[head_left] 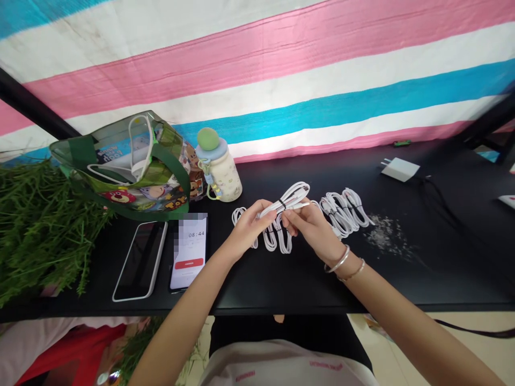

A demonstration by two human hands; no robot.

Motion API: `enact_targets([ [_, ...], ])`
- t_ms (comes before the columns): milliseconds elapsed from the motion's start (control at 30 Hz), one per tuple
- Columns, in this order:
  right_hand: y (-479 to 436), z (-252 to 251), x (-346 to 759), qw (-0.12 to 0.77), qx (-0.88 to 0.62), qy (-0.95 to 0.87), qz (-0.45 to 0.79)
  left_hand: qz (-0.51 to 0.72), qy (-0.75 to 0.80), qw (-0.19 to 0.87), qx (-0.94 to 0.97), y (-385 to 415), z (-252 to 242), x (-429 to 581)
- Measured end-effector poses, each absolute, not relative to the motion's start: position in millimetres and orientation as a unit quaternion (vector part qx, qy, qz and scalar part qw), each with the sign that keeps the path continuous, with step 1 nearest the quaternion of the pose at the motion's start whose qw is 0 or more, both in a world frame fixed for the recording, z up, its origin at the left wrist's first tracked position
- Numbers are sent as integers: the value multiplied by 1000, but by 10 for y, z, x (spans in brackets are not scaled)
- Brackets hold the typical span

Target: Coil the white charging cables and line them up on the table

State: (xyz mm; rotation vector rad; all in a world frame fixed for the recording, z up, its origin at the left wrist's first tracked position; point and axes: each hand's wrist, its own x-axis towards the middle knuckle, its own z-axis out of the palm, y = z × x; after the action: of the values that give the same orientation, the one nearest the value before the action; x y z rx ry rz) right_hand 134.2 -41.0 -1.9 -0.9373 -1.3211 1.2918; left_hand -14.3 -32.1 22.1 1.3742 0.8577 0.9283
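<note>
White cable bundle (295, 194) held up above the black tabletop (273, 289), its looped end jutting up and right past our fingers. Our left hand (250, 228) pinches the near end between thumb and fingers, just short of the dark tie (282, 203). Our right hand (314, 228) sits at the bundle's lower right side, thumb and fingers drawn close; whether they pinch cable, we cannot tell. More tied coils (340, 214) lie beneath and to the right.
</note>
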Motion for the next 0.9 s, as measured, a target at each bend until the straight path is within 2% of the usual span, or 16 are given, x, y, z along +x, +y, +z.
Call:
enact_targets([
  [433, -435, 66, 1347, 492, -379, -546, 562, 365, 282, 669, 583, -289, 231, -205],
  [900, -436, 87, 1325, 482, -370, -571, 553, 362, 352, 677, 536, -294, 167, -195],
])
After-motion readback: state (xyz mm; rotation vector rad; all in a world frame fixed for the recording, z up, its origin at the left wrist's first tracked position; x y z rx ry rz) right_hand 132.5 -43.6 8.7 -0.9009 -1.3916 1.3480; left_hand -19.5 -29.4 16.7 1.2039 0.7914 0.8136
